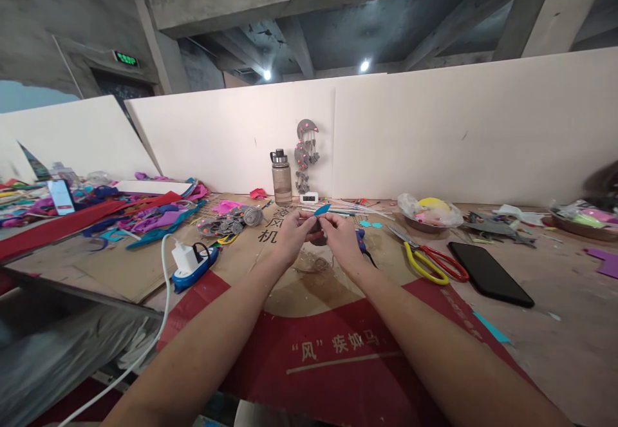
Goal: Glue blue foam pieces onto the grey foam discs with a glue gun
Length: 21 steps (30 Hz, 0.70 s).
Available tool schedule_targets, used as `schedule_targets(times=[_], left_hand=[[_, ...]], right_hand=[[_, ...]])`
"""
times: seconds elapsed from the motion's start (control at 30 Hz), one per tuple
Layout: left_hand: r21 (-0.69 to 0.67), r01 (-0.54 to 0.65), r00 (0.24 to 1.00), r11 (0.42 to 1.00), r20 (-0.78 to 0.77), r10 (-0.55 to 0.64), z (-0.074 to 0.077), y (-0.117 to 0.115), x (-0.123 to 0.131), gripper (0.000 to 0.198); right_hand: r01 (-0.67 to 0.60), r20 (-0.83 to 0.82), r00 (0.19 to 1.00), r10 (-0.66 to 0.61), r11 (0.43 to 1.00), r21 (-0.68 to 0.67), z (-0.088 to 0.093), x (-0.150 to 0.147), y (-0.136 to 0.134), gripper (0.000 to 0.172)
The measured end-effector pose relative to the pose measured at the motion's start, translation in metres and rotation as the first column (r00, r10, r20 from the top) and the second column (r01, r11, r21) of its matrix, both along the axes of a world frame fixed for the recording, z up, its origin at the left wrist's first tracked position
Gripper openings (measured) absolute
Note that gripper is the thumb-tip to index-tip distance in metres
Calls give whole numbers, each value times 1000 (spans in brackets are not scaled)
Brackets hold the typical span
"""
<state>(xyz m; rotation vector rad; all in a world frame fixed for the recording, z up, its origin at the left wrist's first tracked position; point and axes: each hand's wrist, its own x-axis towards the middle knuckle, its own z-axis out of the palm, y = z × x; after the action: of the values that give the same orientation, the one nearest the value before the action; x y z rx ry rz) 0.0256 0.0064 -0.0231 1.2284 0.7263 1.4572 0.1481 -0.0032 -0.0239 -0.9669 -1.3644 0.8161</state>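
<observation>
My left hand (292, 235) and my right hand (342, 239) meet over the middle of the cardboard, fingertips pinched close together. Between them a pointed blue piece (322, 209), like felt or craft foam, sticks up, its lower end hidden by the fingers. Something dark and brownish (316, 232) shows just below the fingertips; its kind I cannot make out. Under the hands lies a clear, shiny round thing (313, 263). Small light-blue cutouts (371, 224) lie beyond my right hand, and a dark-blue tool handle (360, 240) shows beside it.
Scissors (427, 263) with yellow and red handles lie right, beside a black phone (490, 274). A blue power strip (196, 269) with a white plug sits left, near colourful felt scraps (164, 218). A bottle (281, 179) and grey hanging ornament (305, 153) stand behind.
</observation>
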Motion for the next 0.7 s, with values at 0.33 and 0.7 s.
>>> schedule_targets(times=[0.33,0.7], left_hand=[[-22,-123,988,992,91,125,7,5,-10,31],[34,-258,952,966,182,248,21,22,-50,22]], right_hand=[[-4,213,977,-18,995,103,3,-2,-11,31],[391,595,633,-496,868,308,7,66,23,16]])
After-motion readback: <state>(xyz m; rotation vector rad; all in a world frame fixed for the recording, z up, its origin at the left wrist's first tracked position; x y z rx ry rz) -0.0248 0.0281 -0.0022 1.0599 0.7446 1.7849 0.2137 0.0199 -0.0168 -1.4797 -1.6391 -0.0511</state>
